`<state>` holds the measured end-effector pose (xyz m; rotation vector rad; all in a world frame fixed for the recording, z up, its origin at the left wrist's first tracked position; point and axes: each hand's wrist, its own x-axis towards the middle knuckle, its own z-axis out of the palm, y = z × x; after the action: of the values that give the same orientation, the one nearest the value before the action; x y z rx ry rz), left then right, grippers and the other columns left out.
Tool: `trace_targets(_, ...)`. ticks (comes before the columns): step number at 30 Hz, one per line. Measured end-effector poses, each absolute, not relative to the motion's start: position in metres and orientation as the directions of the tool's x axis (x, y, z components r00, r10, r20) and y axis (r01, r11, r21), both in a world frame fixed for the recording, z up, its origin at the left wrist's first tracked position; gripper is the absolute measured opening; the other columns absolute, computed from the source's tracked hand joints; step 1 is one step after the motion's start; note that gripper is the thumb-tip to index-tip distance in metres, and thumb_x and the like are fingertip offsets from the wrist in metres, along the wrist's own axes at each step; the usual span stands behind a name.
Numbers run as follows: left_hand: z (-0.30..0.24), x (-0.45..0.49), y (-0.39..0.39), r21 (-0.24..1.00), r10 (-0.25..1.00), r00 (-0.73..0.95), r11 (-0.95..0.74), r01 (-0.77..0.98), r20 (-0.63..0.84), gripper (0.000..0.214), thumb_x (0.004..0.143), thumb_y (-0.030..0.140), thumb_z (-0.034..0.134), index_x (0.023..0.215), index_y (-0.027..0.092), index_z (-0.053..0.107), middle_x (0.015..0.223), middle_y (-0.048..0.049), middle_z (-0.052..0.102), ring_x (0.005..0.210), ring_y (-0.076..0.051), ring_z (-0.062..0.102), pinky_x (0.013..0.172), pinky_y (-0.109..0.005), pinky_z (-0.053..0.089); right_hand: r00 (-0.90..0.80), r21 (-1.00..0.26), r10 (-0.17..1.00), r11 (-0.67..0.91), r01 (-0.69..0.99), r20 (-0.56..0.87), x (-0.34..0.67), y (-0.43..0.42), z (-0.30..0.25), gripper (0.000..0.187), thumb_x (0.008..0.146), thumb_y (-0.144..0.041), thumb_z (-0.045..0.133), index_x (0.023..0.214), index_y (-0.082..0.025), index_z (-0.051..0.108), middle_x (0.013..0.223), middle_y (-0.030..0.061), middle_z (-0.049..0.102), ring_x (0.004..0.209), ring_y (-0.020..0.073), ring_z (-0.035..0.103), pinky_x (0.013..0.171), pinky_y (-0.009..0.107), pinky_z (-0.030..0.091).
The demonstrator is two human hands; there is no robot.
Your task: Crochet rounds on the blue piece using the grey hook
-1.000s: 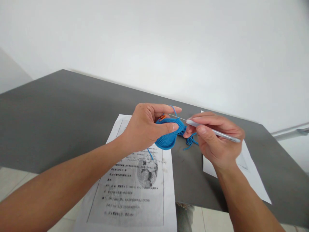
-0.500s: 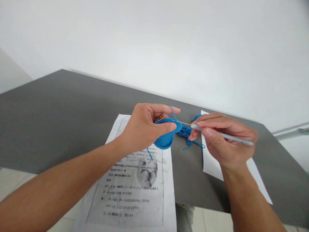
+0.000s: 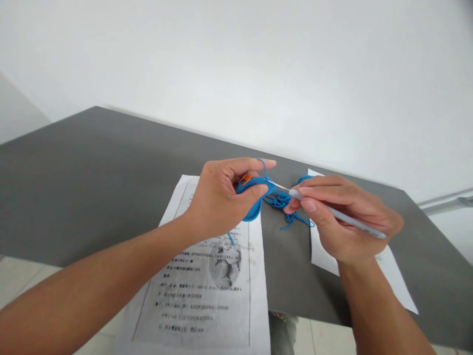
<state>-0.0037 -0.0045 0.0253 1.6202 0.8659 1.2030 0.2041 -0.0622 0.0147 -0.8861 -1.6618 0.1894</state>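
My left hand [image 3: 221, 197] pinches a blue crochet piece [image 3: 253, 211] between thumb and fingers, with its index finger stretched out and a strand of blue yarn [image 3: 264, 167] looped over it. An orange stitch marker [image 3: 244, 179] is clipped at the piece's upper edge. My right hand [image 3: 343, 212] grips a crochet hook [image 3: 343, 217] by its pale grey handle, like a pen. The hook's thin metal shaft reaches left to the top edge of the crochet piece, where its tip is hard to make out. My left thumb covers part of the piece.
A printed sheet with a picture [image 3: 207, 305] lies under my left arm and over the table's front edge. A loose tangle of blue yarn [image 3: 281, 201] rests on the grey table [image 3: 111, 172]. A white paper [image 3: 325, 251] lies under my right hand; a white wall stands behind.
The crochet piece has tilted, so less of its flat face shows. My right hand and the hook have shifted slightly left, and the hook is angled more steeply.
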Motion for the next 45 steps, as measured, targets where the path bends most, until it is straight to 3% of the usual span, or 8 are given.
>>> trace_targets(8,0.015,-0.002,-0.006,0.861,0.859,0.221,-0.493,0.123,0.461,0.031,0.088,0.022,0.077,0.117,0.022,0.087,0.073,0.001,0.072,0.063,-0.014,0.053,0.064,-0.029,0.048,-0.03,-0.506,0.618,0.67,0.543,0.785,0.195,-0.066,0.014,0.036,0.087,-0.009,0.082,0.112,-0.034,0.084,0.095,0.0021,0.084,0.068,0.0208,0.076,0.056,0.037,0.064)
trace_targets(14,0.012,-0.001,-0.004,0.834,0.845,0.181,-0.53,0.154,0.504,0.028,0.09,0.021,0.076,0.115,0.023,0.087,0.094,-0.0035,0.084,0.068,-0.016,0.061,0.074,-0.032,0.052,0.028,-0.52,0.594,0.679,0.518,0.804,0.179,-0.065,0.005,0.034,0.09,-0.008,0.078,0.113,-0.033,0.081,0.095,0.0017,0.083,0.072,0.0204,0.077,0.058,0.036,0.063)
trace_targets(24,0.02,0.001,-0.008,0.841,0.839,0.236,-0.526,0.126,0.49,0.024,0.085,0.017,0.078,0.105,0.023,0.089,0.084,-0.002,0.083,0.064,-0.017,0.063,0.072,-0.031,0.053,0.033,-0.492,0.582,0.654,0.575,0.813,0.166,-0.058,-0.001,0.026,0.092,-0.015,0.078,0.112,-0.032,0.081,0.101,0.0035,0.083,0.08,0.0216,0.078,0.071,0.04,0.07)
trace_targets(30,0.024,-0.002,-0.011,0.901,0.877,0.224,-0.434,-0.013,0.426,0.023,0.086,0.021,0.082,0.108,0.022,0.089,0.079,0.0003,0.078,0.068,-0.015,0.062,0.072,-0.029,0.053,0.153,-0.629,0.628,0.669,0.396,0.763,0.161,-0.058,0.0,0.026,0.094,-0.017,0.078,0.115,-0.032,0.081,0.118,0.0053,0.074,0.071,0.0143,0.073,0.05,0.029,0.065)
trace_targets(33,0.024,-0.004,-0.012,0.924,0.896,0.227,-0.362,-0.126,0.382,0.028,0.084,0.019,0.084,0.112,0.022,0.088,0.073,0.0023,0.072,0.065,-0.013,0.059,0.066,-0.027,0.051,0.165,-0.694,0.68,0.661,0.286,0.715,0.156,-0.059,0.001,0.024,0.097,-0.018,0.074,0.116,-0.032,0.08,0.116,0.0045,0.074,0.066,0.0129,0.073,0.049,0.029,0.066)
trace_targets(36,0.023,-0.003,-0.012,0.929,0.905,0.267,-0.264,-0.258,0.331,0.03,0.082,0.02,0.086,0.112,0.021,0.088,0.07,0.0027,0.071,0.062,-0.013,0.058,0.061,-0.026,0.051,0.144,-0.667,0.656,0.694,0.271,0.741,0.155,-0.059,0.0,0.027,0.097,-0.015,0.073,0.117,-0.032,0.081,0.108,0.0036,0.076,0.067,0.0146,0.075,0.053,0.03,0.069)
trace_targets(41,0.022,0.0,-0.011,0.906,0.917,0.232,-0.231,-0.354,0.325,0.009,0.088,0.021,0.08,0.091,0.022,0.089,0.083,-0.0006,0.081,0.065,-0.012,0.064,0.061,-0.025,0.054,0.07,-0.603,0.617,0.729,0.324,0.784,0.163,-0.059,-0.006,0.04,0.094,-0.007,0.074,0.125,-0.032,0.079,0.115,0.0048,0.076,0.075,0.0162,0.078,0.059,0.033,0.07)
trace_targets(45,0.018,0.002,-0.006,0.859,0.911,0.219,-0.219,-0.462,0.349,0.027,0.077,0.008,0.066,0.084,0.023,0.089,0.078,0.0001,0.08,0.072,-0.015,0.069,0.069,-0.026,0.058,0.032,-0.557,0.589,0.743,0.371,0.807,0.167,-0.059,-0.008,0.041,0.094,-0.004,0.073,0.126,-0.03,0.078,0.116,0.0059,0.076,0.075,0.0158,0.078,0.059,0.033,0.07)
